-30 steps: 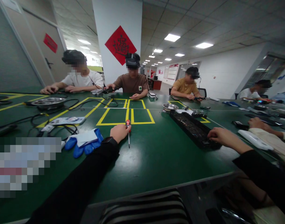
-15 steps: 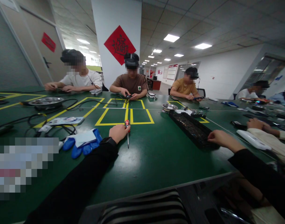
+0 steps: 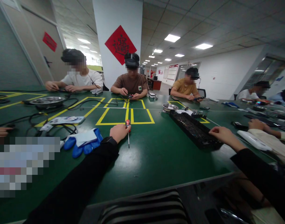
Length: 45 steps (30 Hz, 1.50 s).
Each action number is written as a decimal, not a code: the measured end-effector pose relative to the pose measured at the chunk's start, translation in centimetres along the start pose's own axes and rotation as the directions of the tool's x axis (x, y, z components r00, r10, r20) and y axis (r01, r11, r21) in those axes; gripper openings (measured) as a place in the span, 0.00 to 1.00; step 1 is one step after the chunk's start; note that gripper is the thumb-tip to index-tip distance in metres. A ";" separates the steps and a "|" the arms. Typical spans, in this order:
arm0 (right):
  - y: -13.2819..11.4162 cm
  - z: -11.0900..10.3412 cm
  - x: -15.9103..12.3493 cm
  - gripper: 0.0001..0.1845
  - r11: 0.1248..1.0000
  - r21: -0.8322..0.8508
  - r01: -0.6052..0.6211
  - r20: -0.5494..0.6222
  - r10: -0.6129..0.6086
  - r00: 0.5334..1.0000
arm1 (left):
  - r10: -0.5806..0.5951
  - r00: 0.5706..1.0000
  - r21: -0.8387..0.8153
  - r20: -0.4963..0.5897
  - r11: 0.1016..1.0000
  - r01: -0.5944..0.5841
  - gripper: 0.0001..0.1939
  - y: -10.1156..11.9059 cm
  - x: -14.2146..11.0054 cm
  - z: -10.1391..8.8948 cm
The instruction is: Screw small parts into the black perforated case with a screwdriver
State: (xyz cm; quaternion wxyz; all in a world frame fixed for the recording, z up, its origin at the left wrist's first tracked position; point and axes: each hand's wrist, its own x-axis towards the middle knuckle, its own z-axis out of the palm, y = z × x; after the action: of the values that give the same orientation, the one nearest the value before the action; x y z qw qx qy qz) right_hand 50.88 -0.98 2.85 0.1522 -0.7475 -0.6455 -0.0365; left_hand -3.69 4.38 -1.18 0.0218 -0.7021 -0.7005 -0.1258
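My left hand (image 3: 119, 133) is closed around a screwdriver (image 3: 128, 127) with a red and clear handle. Its metal shaft points back toward me, just above or on the green table. At the right, my right hand (image 3: 223, 134) is at the near end of a long black plastic casing (image 3: 191, 129). Thumb and fingertips are pressed together over the casing's edge; whatever may be between them is too small to make out. Small parts or wires show inside the casing, but their detail is unclear.
Blue gloves (image 3: 83, 143) with a white cloth lie left of my forearm, beside black cables (image 3: 60, 128). Metal bowls (image 3: 169, 107) stand farther back. A white device (image 3: 253, 140) is at the right, near a co-worker's hands (image 3: 258, 125). Several people sit around the table.
My right hand has shifted slightly up and right along the casing's end. A co-worker's hand has appeared at the left edge. My left hand stays with the screwdriver.
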 end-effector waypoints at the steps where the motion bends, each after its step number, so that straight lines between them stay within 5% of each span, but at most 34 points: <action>1: -0.2 -0.1 0.6 0.18 0.999 0.012 0.047 -0.019 -0.047 0.999 | 0.003 1.000 -0.002 0.000 1.000 -0.003 0.35 0.0 0.0 0.0; 5: -0.4 0.0 3.8 0.20 0.995 -0.014 0.099 -0.083 -0.100 0.992 | -0.001 1.000 -0.010 0.012 1.000 0.001 0.34 -0.1 0.0 -0.1; 9: 1.1 0.5 6.0 0.12 1.000 0.015 0.009 0.061 -0.010 0.998 | -0.003 1.000 -0.027 0.016 1.000 0.004 0.34 0.0 -0.1 -0.3; 16: 2.0 1.0 3.9 0.13 0.964 0.264 0.034 0.186 -0.086 0.979 | -0.109 0.994 -0.040 -0.031 0.993 0.108 0.32 0.5 -0.1 0.1; 20: -2.0 1.4 0.4 0.16 0.945 0.319 0.077 0.206 -0.149 0.967 | -0.082 0.995 -0.066 -0.056 0.995 0.078 0.30 0.5 -0.1 0.3; 25: -11.2 3.0 -3.1 0.15 0.913 0.378 0.152 0.149 -0.222 0.964 | -0.137 0.991 -0.144 -0.009 0.981 0.134 0.28 0.1 0.0 0.1; 29: -18.7 4.9 -3.4 0.12 0.871 0.430 0.237 -0.007 -0.260 0.966 | -0.163 0.987 -0.307 0.005 0.939 0.157 0.28 -0.4 0.1 0.0; 34: -25.3 7.1 -2.1 0.08 0.820 0.516 0.249 -0.063 -0.253 0.965 | -0.249 0.961 -0.609 -0.119 0.783 0.127 0.29 -1.0 0.5 0.3; 39: -27.7 8.3 -1.3 0.04 0.848 0.491 0.201 -0.039 -0.209 0.977 | -0.303 0.932 -0.770 -0.200 0.636 0.042 0.27 -0.8 0.3 0.5; 45: -26.7 8.0 -1.1 0.04 0.852 0.475 0.220 -0.043 -0.227 0.973 | -0.153 0.922 -0.745 -0.355 0.642 -0.180 0.25 0.7 -0.7 -0.4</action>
State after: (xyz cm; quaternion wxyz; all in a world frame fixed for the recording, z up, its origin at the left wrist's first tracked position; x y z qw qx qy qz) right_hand 23.48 3.38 -0.25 0.3214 -0.6072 -0.7180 0.1116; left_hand -3.05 3.62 -0.78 -0.1387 -0.6106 -0.5568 -0.5458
